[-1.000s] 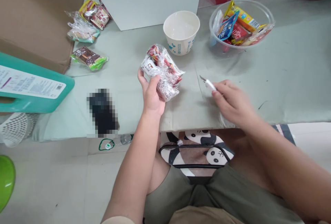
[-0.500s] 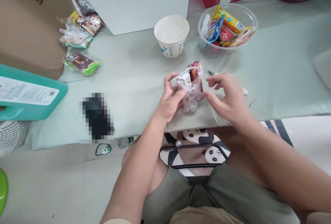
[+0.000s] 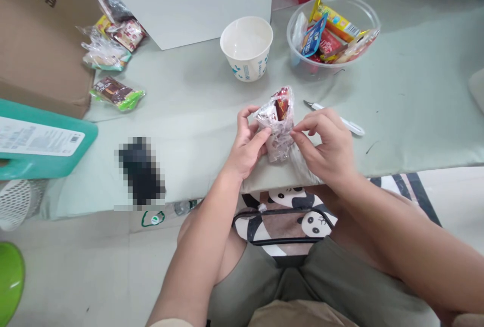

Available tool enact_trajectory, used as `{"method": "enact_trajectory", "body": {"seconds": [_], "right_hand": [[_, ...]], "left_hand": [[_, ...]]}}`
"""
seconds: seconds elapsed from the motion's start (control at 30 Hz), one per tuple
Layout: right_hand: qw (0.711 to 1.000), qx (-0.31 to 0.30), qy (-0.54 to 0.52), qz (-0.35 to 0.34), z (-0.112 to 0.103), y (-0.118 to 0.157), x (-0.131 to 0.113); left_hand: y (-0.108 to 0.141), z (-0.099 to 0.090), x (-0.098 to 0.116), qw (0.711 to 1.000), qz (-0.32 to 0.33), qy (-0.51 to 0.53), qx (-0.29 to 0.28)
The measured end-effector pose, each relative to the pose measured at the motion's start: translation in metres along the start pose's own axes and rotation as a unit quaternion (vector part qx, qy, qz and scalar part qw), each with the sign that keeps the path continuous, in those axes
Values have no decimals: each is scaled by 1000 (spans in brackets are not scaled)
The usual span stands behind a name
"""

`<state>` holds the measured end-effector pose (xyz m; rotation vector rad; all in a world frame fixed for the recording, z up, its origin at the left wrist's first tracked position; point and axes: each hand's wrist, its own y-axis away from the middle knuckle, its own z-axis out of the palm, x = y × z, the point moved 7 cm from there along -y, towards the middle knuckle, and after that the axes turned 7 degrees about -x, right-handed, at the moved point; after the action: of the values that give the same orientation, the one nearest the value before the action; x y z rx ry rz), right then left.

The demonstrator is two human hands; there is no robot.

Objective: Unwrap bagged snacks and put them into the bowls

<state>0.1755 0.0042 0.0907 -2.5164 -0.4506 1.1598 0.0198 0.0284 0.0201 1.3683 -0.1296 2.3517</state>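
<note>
My left hand is closed around a clear plastic bag that stands near the table's front edge. Inside the bag show a red snack packet and a whitish one with print. With thumb and forefinger pinched, my right hand grips the right side of the bag's plastic. Just beyond the right hand lies a white-handled craft knife, its blade end pointing to the upper left. A white paper bowl with blue print stands behind the bag.
Behind on the right, a clear plastic bowl holds several snack packets. A cocoa snack packet and other wrapped snacks lie left, beside a cardboard box. A dark, blurred-out object lies front left, near a teal jug.
My right hand has moved left to the bag, and its fingers have closed on the bag's right side. More of the craft knife now shows. The view has shifted slightly.
</note>
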Motion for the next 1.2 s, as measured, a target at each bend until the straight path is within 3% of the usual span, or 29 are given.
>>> {"method": "enact_trajectory", "body": {"seconds": [0.17,0.37,0.5,0.63,0.77,0.87,1.03,1.1,1.2], "right_hand": [[999,12,-36,-38,-4,5,-8],[991,24,-133,9,-9,14,0],[981,46,-179,57,-12,15,12],[976,70,-187,88,-16,11,17],[962,68,-201,170,-13,9,35],[969,46,-143,196,-13,9,45],[996,11,67,62,-14,5,20],[995,-27,97,12,-4,5,9],[992,-95,87,5,15,5,6]], "left_hand": [[-5,-12,5,997,52,13,59],[-2,-32,25,980,127,9,156],[0,-44,34,970,156,-17,187],[-1,-46,34,969,162,-59,178],[-4,-41,28,972,142,-101,155],[-5,-38,24,973,134,-138,127],[0,-39,26,937,156,-287,124],[1,-36,25,927,165,-321,105],[0,-28,21,924,161,-341,64]]}}
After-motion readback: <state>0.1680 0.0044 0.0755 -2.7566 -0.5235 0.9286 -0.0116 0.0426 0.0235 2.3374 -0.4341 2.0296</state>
